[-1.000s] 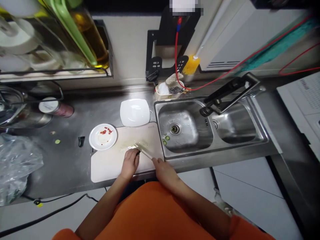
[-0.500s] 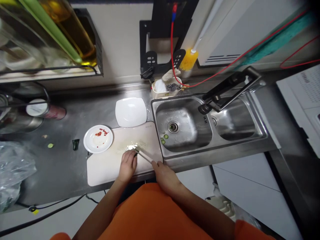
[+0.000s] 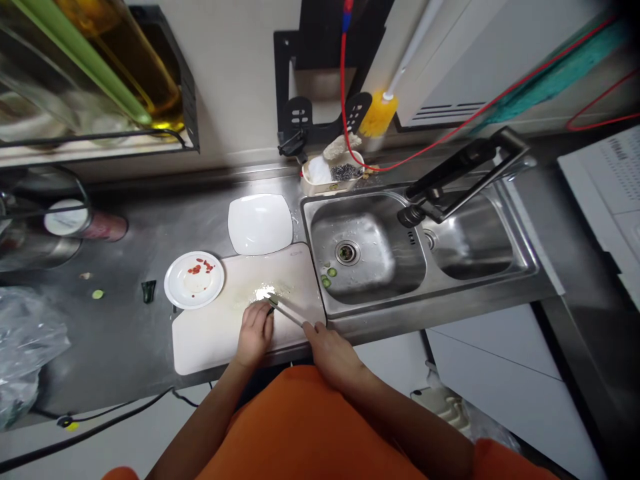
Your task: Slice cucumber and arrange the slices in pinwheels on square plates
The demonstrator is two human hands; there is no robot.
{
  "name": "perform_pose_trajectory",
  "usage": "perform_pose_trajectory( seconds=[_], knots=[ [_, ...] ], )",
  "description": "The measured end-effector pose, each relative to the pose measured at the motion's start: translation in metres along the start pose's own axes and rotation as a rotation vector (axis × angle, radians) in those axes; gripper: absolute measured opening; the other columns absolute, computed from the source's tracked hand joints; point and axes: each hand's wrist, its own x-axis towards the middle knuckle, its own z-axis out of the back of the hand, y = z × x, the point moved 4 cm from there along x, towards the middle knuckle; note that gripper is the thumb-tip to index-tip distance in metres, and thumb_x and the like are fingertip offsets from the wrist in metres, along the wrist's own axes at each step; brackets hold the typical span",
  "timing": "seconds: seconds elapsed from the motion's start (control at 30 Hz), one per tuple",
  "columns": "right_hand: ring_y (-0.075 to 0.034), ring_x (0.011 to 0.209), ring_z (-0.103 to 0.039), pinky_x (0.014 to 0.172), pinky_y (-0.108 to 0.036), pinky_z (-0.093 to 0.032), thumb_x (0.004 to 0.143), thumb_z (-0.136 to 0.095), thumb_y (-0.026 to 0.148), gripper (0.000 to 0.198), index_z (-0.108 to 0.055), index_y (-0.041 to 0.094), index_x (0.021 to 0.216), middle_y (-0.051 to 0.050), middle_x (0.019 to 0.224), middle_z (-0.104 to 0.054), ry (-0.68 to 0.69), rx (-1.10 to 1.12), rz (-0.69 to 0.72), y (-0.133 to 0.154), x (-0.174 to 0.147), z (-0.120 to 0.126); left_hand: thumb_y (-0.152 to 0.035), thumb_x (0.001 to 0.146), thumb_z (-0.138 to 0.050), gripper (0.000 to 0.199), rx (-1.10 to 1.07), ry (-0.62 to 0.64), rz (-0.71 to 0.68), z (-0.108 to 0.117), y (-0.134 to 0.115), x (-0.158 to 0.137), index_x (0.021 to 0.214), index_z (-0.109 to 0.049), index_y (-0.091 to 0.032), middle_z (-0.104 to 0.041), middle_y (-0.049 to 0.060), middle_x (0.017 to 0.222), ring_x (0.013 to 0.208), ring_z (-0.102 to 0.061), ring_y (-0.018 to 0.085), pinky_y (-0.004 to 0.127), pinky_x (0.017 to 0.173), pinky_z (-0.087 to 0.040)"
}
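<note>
My right hand (image 3: 330, 348) is closed round the handle of a knife (image 3: 287, 311), whose blade points up and left over the white cutting board (image 3: 210, 337). Beside the blade tip, my left hand (image 3: 256, 328) has its fingers curled down on a small dark green piece of cucumber (image 3: 272, 308), mostly hidden under them. The board's surface is wet and shiny just beyond the fingers. On the board's upper left edge rests a round white plate (image 3: 173, 283) with chopped red bits (image 3: 200, 268). A squarish white dish (image 3: 260, 223) touches the board's far edge.
To the right is a double steel sink (image 3: 370, 293), with several green slices (image 3: 327, 277) in its left basin and a black faucet (image 3: 450, 173) above. A dark green end piece (image 3: 149, 291), a pale green slice (image 3: 98, 294) and a plastic bag (image 3: 30, 333) lie on the left counter.
The view has shifted slightly. Both hands and the knife stay in almost the same place on the board.
</note>
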Motion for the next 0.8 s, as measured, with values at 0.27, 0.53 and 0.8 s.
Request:
perform_pose_trajectory(
  seconds=[0.27,0.53,0.8],
  knots=[
    [-0.023,0.088,-0.063,0.065,-0.028,-0.043,0.087,-0.030,0.002,0.036,-0.046,0.019,0.115,-0.012,0.103,-0.060,0.002,0.028,-0.003,0.001,0.001,0.003,-0.021,0.090,-0.045,0.025,-0.019,0.004,0.019,0.000,0.000,0.000,0.112,-0.058,-0.018,-0.064,0.011,0.108,0.107,-0.057,0.024,0.047,0.098,-0.045],
    [-0.023,0.089,-0.063,0.066,-0.028,-0.043,0.088,-0.030,0.003,0.036,-0.047,0.019,0.115,-0.012,0.105,-0.060,-0.020,0.004,0.005,0.003,0.001,0.007,-0.018,0.090,-0.046,0.022,-0.006,0.003,0.018,0.004,-0.004,0.004,0.109,-0.057,-0.018,-0.063,0.011,0.107,0.106,-0.056,0.023,0.045,0.098,-0.045],
    [-0.023,0.089,-0.063,0.065,-0.028,-0.044,0.089,-0.030,0.003,0.035,-0.049,0.018,0.114,-0.012,0.103,-0.062,-0.025,-0.004,0.024,0.006,0.003,0.014,-0.018,0.089,-0.046,0.022,-0.033,0.004,0.023,0.003,-0.002,0.003,0.109,-0.057,-0.019,-0.063,0.010,0.106,0.106,-0.056,0.023,0.046,0.098,-0.044]
  ],
)
